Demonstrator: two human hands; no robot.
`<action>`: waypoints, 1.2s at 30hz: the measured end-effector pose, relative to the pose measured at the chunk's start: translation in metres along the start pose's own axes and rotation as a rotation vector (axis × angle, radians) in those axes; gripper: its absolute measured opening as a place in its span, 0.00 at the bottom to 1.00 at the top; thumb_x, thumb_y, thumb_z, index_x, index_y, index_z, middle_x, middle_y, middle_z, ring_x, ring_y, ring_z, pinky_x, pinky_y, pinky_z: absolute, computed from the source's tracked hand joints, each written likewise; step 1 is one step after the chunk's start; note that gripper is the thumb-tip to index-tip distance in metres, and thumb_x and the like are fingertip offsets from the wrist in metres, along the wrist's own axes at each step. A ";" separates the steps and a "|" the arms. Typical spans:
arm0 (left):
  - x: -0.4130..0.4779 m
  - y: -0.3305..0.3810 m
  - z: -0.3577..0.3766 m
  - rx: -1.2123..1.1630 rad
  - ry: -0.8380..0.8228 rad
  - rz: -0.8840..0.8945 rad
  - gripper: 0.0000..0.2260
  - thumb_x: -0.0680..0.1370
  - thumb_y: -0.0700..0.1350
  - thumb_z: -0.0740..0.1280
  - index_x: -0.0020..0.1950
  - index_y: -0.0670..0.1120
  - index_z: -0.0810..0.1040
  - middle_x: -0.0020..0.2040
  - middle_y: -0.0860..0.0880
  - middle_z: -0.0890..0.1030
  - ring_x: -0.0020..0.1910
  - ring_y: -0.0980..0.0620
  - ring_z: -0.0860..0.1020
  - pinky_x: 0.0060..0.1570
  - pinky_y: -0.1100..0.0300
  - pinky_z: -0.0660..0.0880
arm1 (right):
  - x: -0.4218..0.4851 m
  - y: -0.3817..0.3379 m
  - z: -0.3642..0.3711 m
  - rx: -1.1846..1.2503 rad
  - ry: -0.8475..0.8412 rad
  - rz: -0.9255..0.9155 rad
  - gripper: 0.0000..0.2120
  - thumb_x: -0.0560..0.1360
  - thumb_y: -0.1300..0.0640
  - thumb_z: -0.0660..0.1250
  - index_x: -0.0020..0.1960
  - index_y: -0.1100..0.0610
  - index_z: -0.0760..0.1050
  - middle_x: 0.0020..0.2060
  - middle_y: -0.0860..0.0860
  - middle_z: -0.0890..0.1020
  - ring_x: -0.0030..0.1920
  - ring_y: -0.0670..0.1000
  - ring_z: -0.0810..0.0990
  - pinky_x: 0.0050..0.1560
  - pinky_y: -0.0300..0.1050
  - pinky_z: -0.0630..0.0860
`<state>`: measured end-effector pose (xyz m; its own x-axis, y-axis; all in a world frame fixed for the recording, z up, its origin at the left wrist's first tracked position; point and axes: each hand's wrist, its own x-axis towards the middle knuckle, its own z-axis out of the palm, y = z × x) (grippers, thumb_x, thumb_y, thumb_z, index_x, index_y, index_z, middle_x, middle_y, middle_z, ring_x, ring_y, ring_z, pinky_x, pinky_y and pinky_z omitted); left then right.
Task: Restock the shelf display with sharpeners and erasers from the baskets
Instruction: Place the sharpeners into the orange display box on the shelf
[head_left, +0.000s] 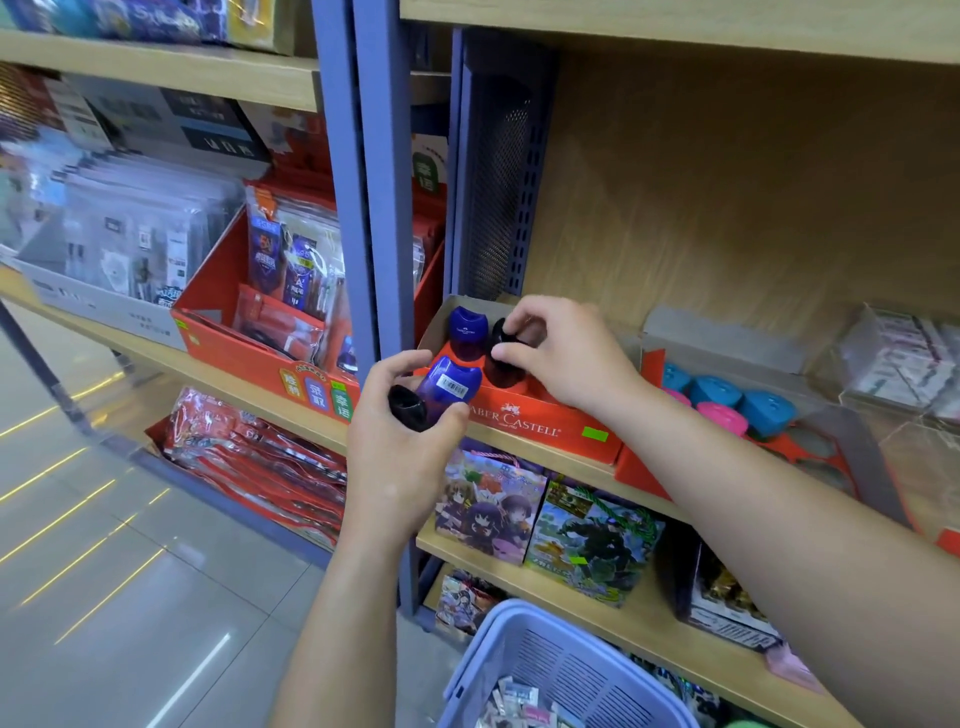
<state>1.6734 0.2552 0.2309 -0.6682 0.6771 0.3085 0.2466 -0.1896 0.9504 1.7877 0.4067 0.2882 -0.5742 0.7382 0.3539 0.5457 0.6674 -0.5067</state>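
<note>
Two sharpeners (447, 387) in left hand (400, 452); right hand (569, 353) pinches black sharpener (503, 332); basket (571, 670) below.

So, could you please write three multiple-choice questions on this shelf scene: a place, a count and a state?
1. Where is the lilac basket? A) top shelf B) low, between the forearms C) in a hand
2. How many sharpeners does the left hand hold? A) none B) two C) five
3. The right hand is: A) flat open B) an empty fist C) pinching a black sharpener
B: its rim shows at the bottom. B: a blue sharpener and a black one. C: fingertips grip it at the Faber-Castell box.
</note>
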 end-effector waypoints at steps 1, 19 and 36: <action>0.000 0.000 -0.001 -0.007 0.012 -0.002 0.20 0.73 0.40 0.77 0.60 0.55 0.76 0.49 0.57 0.80 0.46 0.61 0.80 0.45 0.66 0.77 | -0.001 0.000 0.001 0.000 0.006 -0.009 0.09 0.74 0.48 0.75 0.52 0.48 0.81 0.45 0.43 0.83 0.44 0.41 0.79 0.45 0.37 0.75; -0.005 0.014 0.006 -0.001 -0.031 0.062 0.17 0.72 0.41 0.78 0.56 0.52 0.77 0.45 0.57 0.81 0.44 0.63 0.79 0.44 0.73 0.72 | -0.029 -0.031 -0.017 0.441 -0.252 -0.019 0.05 0.81 0.55 0.67 0.51 0.56 0.79 0.43 0.59 0.84 0.30 0.55 0.82 0.29 0.47 0.78; 0.000 0.005 -0.011 -0.031 -0.151 -0.137 0.19 0.76 0.33 0.67 0.57 0.55 0.68 0.49 0.46 0.79 0.37 0.54 0.78 0.37 0.60 0.76 | 0.017 -0.018 -0.014 0.322 0.024 -0.006 0.17 0.67 0.58 0.82 0.52 0.55 0.80 0.46 0.49 0.84 0.43 0.50 0.85 0.47 0.44 0.83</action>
<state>1.6668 0.2461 0.2363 -0.5804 0.7965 0.1692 0.1372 -0.1092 0.9845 1.7771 0.4086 0.3141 -0.5601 0.7391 0.3743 0.3189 0.6093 -0.7260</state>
